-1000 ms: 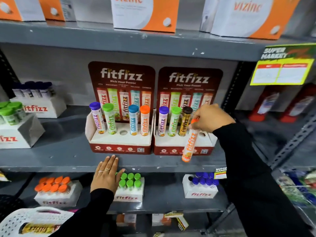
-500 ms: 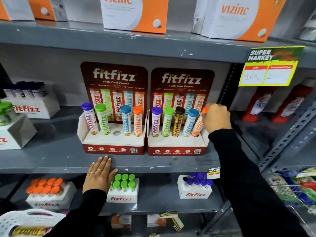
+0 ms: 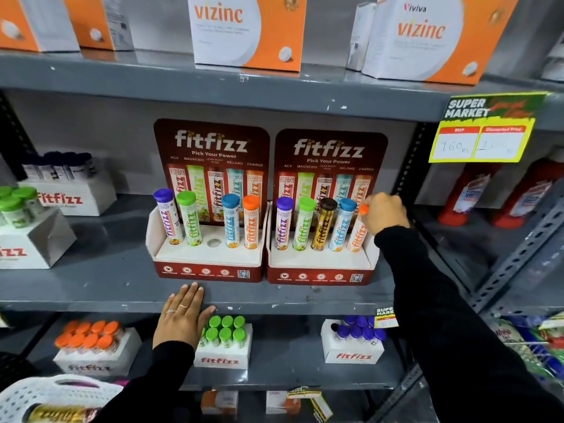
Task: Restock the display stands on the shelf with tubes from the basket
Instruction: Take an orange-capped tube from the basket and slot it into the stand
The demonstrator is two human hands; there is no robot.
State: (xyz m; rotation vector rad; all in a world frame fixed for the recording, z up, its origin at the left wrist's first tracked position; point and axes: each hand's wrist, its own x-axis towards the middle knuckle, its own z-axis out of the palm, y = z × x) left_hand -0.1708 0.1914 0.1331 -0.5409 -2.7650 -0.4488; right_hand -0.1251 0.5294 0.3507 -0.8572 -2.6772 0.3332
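Two red fitfizz display stands sit side by side on the middle shelf. The left stand point(image 3: 210, 267) holds several tubes, and its middle hole point(image 3: 214, 242) is bare. The right stand point(image 3: 320, 270) holds several tubes. My right hand point(image 3: 383, 213) grips the orange-capped tube point(image 3: 357, 236) standing in the rightmost slot, tilted slightly right. My left hand point(image 3: 183, 315) lies flat on the shelf's front edge, fingers spread, holding nothing. The white basket point(image 3: 39, 395) sits at the bottom left with a gold tube point(image 3: 58, 414) inside.
White fitfizz boxes with green-capped tubes point(image 3: 18, 206) and dark-capped tubes point(image 3: 61, 166) stand at the left. Orange point(image 3: 88, 334), green point(image 3: 225, 331) and purple point(image 3: 360, 331) tube packs fill the lower shelf. Vizinc boxes point(image 3: 247, 32) sit above. A yellow price tag point(image 3: 482, 129) hangs at the right.
My right hand carried the orange-capped tube from in front of the right stand up into its rightmost slot. A blue-capped tube now shows beside it. My left hand stayed on the shelf edge.
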